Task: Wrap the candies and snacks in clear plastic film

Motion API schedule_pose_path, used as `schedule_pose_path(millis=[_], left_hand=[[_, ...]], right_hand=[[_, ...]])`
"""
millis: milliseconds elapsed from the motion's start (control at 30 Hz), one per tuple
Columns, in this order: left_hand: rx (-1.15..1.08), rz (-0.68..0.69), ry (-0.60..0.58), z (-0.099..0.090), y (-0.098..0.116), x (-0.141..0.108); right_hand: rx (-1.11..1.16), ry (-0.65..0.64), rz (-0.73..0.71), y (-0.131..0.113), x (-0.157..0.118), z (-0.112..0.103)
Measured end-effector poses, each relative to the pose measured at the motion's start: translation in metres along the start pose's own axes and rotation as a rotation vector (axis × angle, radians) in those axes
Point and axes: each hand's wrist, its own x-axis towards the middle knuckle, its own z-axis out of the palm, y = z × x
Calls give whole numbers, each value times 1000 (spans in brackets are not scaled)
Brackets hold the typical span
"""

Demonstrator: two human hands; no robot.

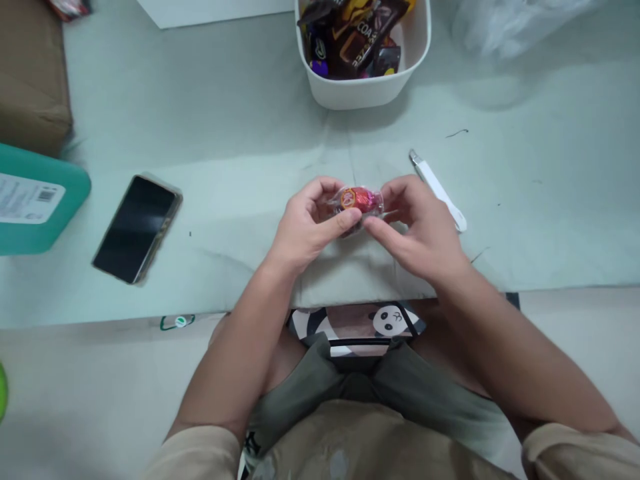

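Note:
Red-wrapped candy with a round yellow-edged emblem shows inside clear plastic, held over the table near its front edge. My left hand is closed around the left side of it, thumb lying across the front. At the right end, the fingers and thumb of my right hand are closed on the clear plastic. A white utility knife lies on the table just beyond my right hand. The undersides of the candy and some fingertips are hidden.
A white bin of wrapped snacks stands at the back. To the left are a phone, a teal container and a cardboard box. Clear plastic bags lie at the back right. The table ends just before my lap.

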Motion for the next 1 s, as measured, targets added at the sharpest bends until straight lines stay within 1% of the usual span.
schedule_pose_path(millis=[100, 200, 267, 400, 500, 533, 633, 700, 767, 867, 933, 1000], left_hand=[[-60, -42, 5, 7, 0, 0], [-146, -132, 33, 11, 4, -1], [-178, -158, 50, 14, 7, -1], [-161, -83, 96, 16, 5, 1], [-160, -30, 127, 13, 0, 5], [-165, -19, 139, 12, -2, 6], [-175, -12, 162, 7, -7, 7], [-147, 0, 157, 5, -9, 6], [-67, 41, 131, 4, -10, 4], [46, 113, 97, 7, -10, 0], [51, 124, 110, 9, -10, -1], [8, 115, 140, 11, -8, -1]], right_hand=[[138, -15, 87, -3, 0, 5], [277, -60, 85, -3, 0, 2], [345, -51, 87, -3, 0, 0], [442, 57, 131, 0, -1, 3], [526, 131, 214, 3, 0, 9], [554, 129, 253, 3, -1, 12], [603, 70, 357, 3, -1, 19], [588, 52, 390, 1, -2, 21], [524, 53, 367, 0, -3, 22], [362, 23, 259, -1, -3, 20], [307, 18, 203, -1, -4, 19], [341, 42, 174, 0, -4, 19]])
